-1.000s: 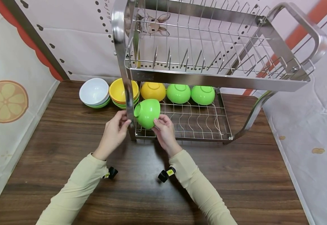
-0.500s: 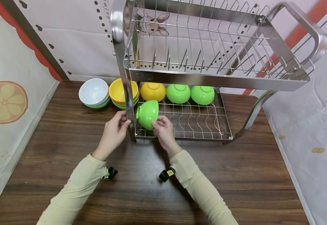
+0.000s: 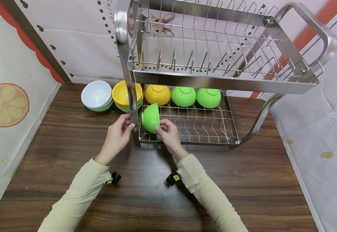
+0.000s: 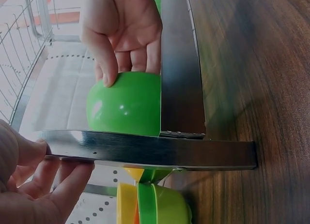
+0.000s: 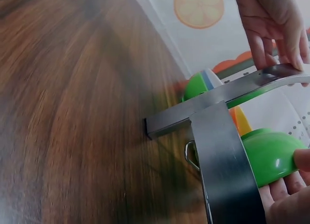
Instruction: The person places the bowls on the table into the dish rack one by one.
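My right hand [image 3: 171, 137] pinches the rim of a green bowl [image 3: 150, 118], thumb outside and fingers at its open side. The bowl stands on its side, mouth to the right, at the front left of the dish rack's lower tier [image 3: 197, 141]. With thumb and fingers my left hand [image 3: 116, 138] grips the rack's left front leg [image 3: 133, 106]; the left wrist view shows that leg [image 4: 121, 146] between thumb and fingertips. Behind the held bowl, a yellow bowl [image 3: 157, 94] and two green bowls [image 3: 183, 96] sit upside down in a row.
Left of the rack are two bowl stacks, one topped by a white bowl [image 3: 97, 94], the other by a yellow bowl [image 3: 120, 93]. The rack's wire upper tier [image 3: 214, 61] overhangs the lower one. All stand on a dark wooden table [image 3: 145, 199] against a printed cloth backdrop [image 3: 78, 38].
My right hand has turned the green bowl from tilted to standing on its side, its foot now facing left and its mouth right. The left hand stays on the leg.
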Tool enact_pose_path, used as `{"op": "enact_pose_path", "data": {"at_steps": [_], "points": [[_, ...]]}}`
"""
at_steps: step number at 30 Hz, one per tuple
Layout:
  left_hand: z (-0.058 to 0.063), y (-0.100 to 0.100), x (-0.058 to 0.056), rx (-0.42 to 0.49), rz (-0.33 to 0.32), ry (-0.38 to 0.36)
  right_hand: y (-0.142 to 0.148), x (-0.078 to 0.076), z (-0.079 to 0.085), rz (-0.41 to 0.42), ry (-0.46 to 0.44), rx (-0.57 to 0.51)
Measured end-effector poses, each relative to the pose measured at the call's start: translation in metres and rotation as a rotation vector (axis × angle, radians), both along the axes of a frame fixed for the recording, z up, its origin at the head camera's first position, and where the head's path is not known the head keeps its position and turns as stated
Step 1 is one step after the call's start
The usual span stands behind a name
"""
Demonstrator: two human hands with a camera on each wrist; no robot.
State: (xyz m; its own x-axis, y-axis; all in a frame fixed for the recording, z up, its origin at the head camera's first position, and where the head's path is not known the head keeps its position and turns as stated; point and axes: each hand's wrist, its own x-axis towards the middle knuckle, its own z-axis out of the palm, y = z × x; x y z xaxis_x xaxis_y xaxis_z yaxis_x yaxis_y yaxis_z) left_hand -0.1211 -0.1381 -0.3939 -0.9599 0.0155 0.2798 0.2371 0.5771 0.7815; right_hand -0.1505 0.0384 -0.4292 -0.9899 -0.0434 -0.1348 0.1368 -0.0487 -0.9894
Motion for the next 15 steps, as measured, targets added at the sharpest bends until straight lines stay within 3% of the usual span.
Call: {"op": "enact_pose_path", "data": {"at_steps": [4, 15], "points": [[-0.0007, -0.0011, -0.001, 0.001, -0.006, -0.004, -0.0007, 0.0004, -0.0009, 0.028, 0.044, 0.108], [-0.003, -0.0023, -0.0015, 0.002, -0.007, -0.005, -0.0037, 0.0004, -0.0009, 0.074, 0.073, 0.188]]}}
